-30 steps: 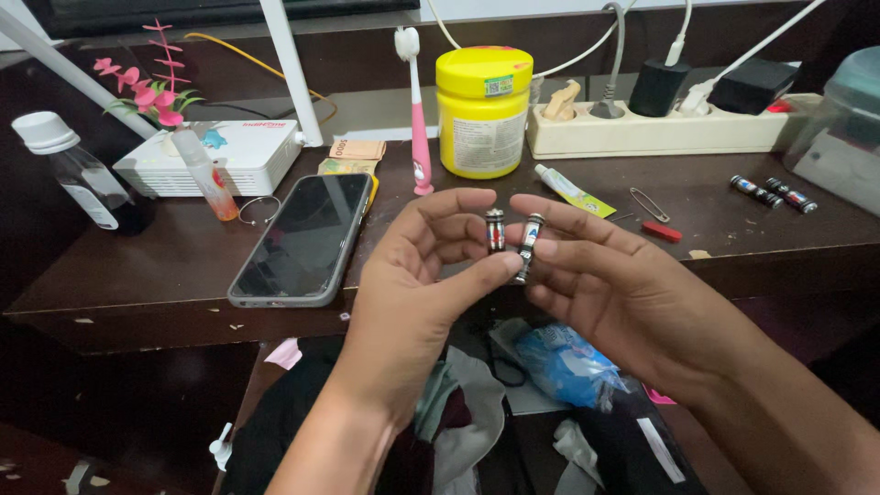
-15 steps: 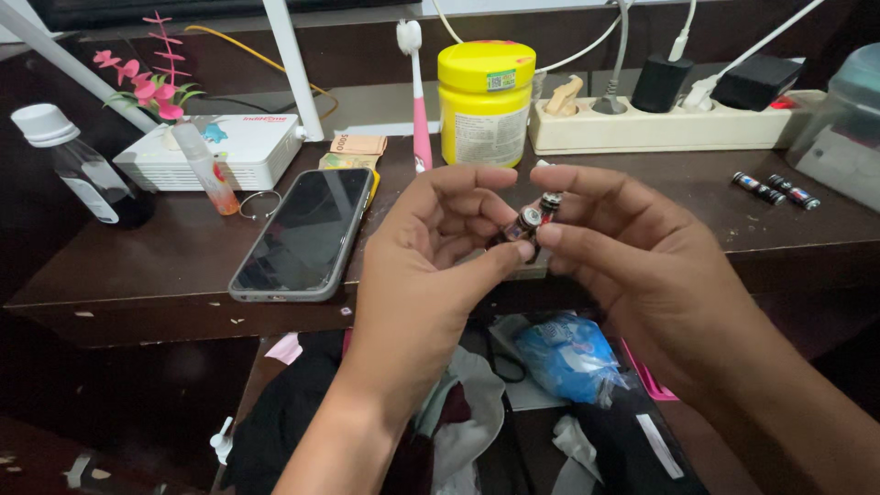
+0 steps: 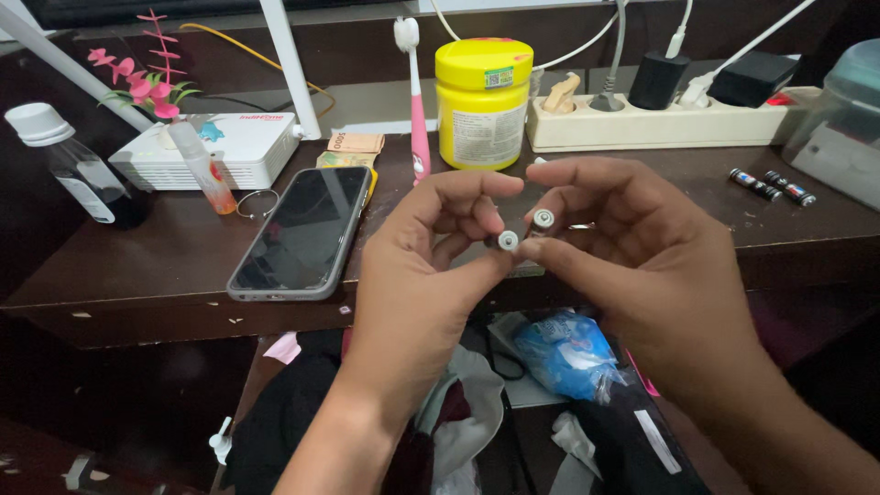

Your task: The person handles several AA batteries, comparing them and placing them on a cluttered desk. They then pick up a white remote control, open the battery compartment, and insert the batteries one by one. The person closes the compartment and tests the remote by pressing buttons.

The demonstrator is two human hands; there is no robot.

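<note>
Left hand [image 3: 431,266] pinches one battery [image 3: 507,241]; right hand [image 3: 642,257] pinches another battery [image 3: 543,219], ends toward camera, side by side.

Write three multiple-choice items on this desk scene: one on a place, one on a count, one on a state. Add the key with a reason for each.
1. Where does the phone lie?
A. left of the hands
B. on the power strip
C. under the jar

2. How many batteries lie loose on the desk at right?
A. none
B. two
C. five

3. How is each held battery turned?
A. lying flat on a palm
B. flat end toward the camera
C. standing on the desk

Key: 1 A, it rests on the desk left of the left hand. 2 B, two batteries lie there. 3 B, the left battery and the right battery, in the right hand, show round ends.
</note>
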